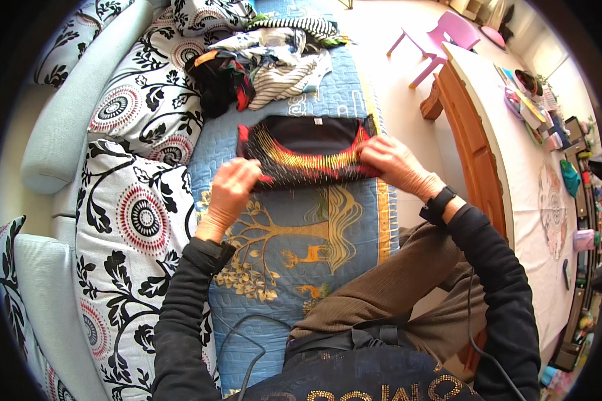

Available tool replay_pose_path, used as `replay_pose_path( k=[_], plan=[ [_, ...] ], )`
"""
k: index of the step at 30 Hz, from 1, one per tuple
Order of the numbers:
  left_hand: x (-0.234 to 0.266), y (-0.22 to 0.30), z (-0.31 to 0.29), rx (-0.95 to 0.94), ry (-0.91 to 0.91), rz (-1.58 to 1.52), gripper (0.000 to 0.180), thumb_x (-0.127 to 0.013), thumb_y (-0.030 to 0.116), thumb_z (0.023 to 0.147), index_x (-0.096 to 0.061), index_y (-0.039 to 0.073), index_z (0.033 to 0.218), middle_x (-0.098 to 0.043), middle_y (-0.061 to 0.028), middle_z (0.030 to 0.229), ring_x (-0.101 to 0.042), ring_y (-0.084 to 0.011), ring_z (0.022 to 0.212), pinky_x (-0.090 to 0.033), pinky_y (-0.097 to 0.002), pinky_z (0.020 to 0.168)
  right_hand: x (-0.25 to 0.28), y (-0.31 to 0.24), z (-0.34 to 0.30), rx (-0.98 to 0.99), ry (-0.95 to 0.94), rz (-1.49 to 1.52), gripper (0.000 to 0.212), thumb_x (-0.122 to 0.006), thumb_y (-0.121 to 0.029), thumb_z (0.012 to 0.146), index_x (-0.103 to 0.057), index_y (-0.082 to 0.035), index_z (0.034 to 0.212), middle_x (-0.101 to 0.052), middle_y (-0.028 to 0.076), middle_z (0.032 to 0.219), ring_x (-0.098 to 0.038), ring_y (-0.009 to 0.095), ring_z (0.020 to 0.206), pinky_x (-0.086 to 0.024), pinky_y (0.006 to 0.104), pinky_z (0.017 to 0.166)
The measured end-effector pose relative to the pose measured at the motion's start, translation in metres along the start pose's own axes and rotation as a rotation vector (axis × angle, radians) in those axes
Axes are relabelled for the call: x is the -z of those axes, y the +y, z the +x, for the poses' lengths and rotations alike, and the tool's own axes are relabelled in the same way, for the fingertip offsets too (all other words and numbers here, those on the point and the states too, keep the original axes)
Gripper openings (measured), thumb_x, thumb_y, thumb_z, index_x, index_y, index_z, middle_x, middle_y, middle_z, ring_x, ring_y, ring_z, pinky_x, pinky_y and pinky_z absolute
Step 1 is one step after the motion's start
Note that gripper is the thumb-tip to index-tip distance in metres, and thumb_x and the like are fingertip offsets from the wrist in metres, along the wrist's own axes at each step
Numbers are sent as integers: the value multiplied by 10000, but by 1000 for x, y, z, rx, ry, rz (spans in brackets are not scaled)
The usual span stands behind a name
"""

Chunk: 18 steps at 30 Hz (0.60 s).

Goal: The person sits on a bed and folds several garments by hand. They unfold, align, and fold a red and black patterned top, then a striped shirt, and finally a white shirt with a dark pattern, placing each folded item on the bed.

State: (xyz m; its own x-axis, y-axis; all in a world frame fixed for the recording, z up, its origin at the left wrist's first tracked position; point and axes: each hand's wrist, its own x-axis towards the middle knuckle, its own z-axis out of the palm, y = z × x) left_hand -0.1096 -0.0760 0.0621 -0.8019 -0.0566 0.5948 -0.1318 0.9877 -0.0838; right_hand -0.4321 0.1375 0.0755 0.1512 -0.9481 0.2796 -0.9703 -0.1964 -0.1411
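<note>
A black shirt (301, 170) with a red, orange and yellow streaked pattern lies folded into a wide rectangle on the blue quilted cover (247, 234). Its scooped neckline faces away from me, with a small white label inside. At the shirt's left lower corner, my left hand (234, 184) has its fingers closed on the fabric. My right hand (391, 160) pinches the right edge, a little higher up. Both thumbs are mostly hidden.
Beyond the shirt lies a heap of clothes (274, 63). Black-and-white patterned cushions (140, 214) line the sofa on my left. A wooden table (471, 147) with a pale cloth stands on the right, near a pink chair (441, 40). A grey cable (254, 327) runs by my lap.
</note>
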Motion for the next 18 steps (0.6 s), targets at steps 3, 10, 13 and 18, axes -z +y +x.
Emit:
replay_pose_path(
  k=[3, 10, 13, 18],
  plan=[
    [-7, 17, -33, 37, -430, 8, 511, -643, 7, 804, -589, 86, 1306, -535, -82, 1488, -494, -296, 1371, -392, -455, 1139, -6, 0, -17, 41, -247, 55, 388, -656, 43, 784, -628, -79, 1151, -552, 75, 1414, -505, 290, 1311, -446, 413, 1095],
    [8, 13, 9, 328, -233, -203, 455, -601, 28, 910, -585, 81, 1362, -587, -100, 1444, -441, -301, 1444, -340, -485, 1172, 11, 2, 16, -158, -125, 411, 344, -665, -77, 893, -619, -65, 1233, -601, 131, 1376, -530, 333, 1317, -425, 425, 1117],
    [-36, 26, 32, 268, -196, -48, 536, -595, 348, 999, -511, 91, 1462, -508, -103, 1522, -373, -305, 1483, -270, -499, 1207, -29, -16, 38, -116, 110, 168, 477, -655, -291, 973, -553, -67, 1381, -528, 122, 1484, -454, 315, 1405, -346, 457, 1170],
    [-104, 11, 2, 579, -508, 35, 901, -395, 727, 972, -249, 123, 1625, -177, -137, 1699, -113, -316, 1579, -94, -526, 1257, -89, -4, 40, -162, -46, -118, 671, -558, -521, 989, -437, -143, 1531, -402, 74, 1598, -297, 249, 1510, -192, 541, 1221]
  ],
)
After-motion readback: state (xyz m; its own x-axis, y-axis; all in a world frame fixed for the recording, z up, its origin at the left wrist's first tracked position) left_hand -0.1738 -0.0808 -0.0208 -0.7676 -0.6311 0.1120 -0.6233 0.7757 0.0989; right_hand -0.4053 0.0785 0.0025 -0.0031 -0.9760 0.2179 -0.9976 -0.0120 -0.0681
